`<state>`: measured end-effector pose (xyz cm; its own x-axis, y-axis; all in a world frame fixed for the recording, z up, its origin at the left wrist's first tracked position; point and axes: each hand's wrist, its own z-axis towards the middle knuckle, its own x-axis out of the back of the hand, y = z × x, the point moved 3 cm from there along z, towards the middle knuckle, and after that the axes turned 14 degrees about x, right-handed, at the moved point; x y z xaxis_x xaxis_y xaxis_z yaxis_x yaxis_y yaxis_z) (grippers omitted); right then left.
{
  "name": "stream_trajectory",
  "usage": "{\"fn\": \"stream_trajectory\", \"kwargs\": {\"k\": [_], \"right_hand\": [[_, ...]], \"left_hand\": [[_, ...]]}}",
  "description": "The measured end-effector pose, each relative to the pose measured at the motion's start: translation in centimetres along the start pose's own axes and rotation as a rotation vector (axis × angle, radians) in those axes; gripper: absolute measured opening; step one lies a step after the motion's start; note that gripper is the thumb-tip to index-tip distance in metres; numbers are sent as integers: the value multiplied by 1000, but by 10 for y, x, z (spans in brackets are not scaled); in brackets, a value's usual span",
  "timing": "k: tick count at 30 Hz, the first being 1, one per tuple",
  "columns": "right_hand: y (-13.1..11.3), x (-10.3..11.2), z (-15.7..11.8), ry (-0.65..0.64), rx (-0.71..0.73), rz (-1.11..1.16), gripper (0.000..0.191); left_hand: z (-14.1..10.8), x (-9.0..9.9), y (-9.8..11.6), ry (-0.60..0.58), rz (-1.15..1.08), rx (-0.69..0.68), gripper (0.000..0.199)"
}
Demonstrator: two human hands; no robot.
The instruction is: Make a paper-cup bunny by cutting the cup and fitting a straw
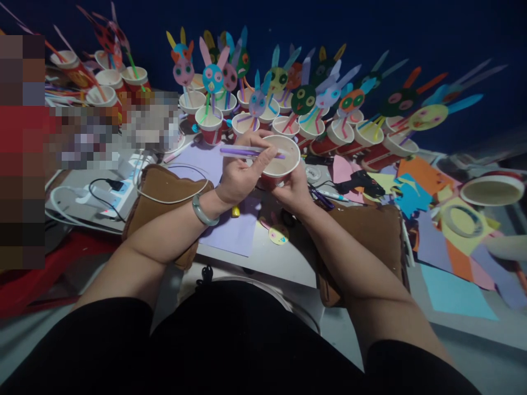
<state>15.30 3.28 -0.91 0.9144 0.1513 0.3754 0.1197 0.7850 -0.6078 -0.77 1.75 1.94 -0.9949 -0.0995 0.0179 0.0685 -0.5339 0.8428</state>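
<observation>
Above the table (298, 263), left hand (241, 174) pinches straws (229, 151) across the mouth of a paper cup (287, 160); right hand (295, 189) cradles the cup. Brown cushions (364, 236) flank a small open patch at near edge.

Your left forearm (171, 230) and right forearm (354, 252) angle inward before you; your left hand (242, 173) grips with bent fingers (250, 138), thumb (264, 159) stretched rightward, while your right hand (297, 191) curves, cupped and partly hidden, just beside it.

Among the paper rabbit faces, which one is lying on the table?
The yellow face lying near the front edge of the table, below the held cup; the other faces are raised above cups.
</observation>
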Motion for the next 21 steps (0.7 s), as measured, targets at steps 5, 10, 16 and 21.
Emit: {"fn": "stream_trajectory", "kwargs": {"k": [5, 10, 16, 21], "right_hand": [[-2, 0, -1, -7, -15, 13, 95], [0, 0, -2, -3, 12, 10, 87], [1, 1, -1, -5, 17, 8, 88], [2, 1, -1, 2, 29, 19, 90]], "left_hand": [[0, 0, 2, -8, -15, 36, 27], [0, 0, -1, -2, -46, -45, 26], [-1, 0, -1, 38, -63, -47, 26], [0, 0, -2, 11, -38, -59, 28]]}}
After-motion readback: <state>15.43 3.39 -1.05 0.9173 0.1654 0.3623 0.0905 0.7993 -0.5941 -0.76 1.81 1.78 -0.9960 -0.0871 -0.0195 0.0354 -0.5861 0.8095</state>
